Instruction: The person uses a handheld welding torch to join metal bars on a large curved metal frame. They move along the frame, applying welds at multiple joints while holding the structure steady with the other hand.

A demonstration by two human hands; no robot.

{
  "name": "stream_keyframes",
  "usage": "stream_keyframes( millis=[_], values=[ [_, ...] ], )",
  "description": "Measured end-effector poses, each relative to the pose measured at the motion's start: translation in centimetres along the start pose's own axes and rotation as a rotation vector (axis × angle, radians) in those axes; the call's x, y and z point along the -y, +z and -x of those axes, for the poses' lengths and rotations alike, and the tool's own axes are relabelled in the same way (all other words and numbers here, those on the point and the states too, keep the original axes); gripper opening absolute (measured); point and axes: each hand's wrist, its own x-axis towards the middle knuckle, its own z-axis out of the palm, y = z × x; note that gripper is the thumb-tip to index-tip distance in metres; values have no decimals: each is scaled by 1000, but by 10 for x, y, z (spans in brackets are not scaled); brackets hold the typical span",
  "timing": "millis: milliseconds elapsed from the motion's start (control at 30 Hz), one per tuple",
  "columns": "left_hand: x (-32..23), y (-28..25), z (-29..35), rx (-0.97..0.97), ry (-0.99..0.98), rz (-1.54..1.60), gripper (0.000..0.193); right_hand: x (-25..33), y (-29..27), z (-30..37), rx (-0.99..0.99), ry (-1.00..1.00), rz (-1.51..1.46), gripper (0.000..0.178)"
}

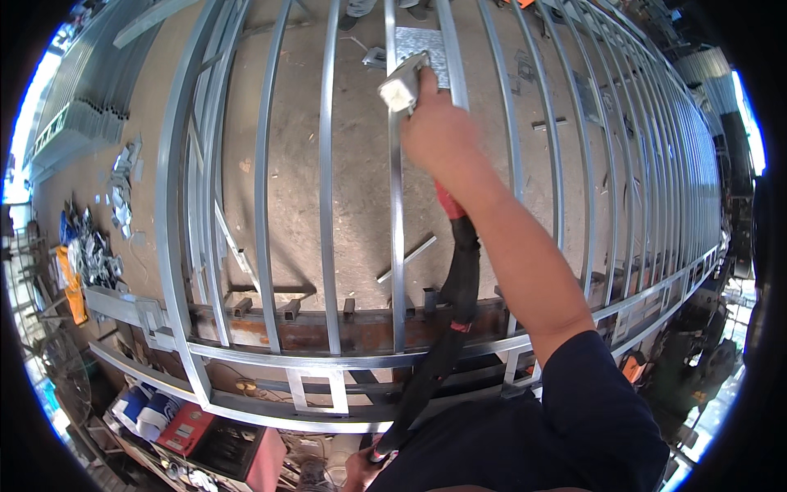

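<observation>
Stretched out over the metal frame [327, 213], my right hand [443, 127] is closed around a boxy silver metal piece [402, 88], its index finger lying along one side. A thick black sleeved cable [464, 283] with a red section [448, 202] runs from beneath my right wrist down toward my body; whether it joins the silver piece is hidden. Low in the view, my left hand [361, 469] is closed around the cable's lower part. Beyond my right hand, a flat shiny metal plate [422, 51] shows between the bars.
Long parallel silver bars span the frame, crowding together at the right. A rusty beam [373, 326] lies under the near rail. At lower left stands a red box [266, 459]. Metal scraps [121, 190] and bundled tubes [78, 131] lie left. Someone's shoes [348, 22] show at the far edge.
</observation>
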Motion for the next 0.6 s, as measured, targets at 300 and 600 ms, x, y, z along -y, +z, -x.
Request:
stream_keyframes(
  millis=[300, 600],
  values=[
    [58, 18, 13, 61, -110, -88, 58, -27, 16, 41, 6, 47, -42, 74],
    [69, 30, 9, 68, -134, -122, 64, -28, 12, 44, 23, 79, -83, 75]
  ],
)
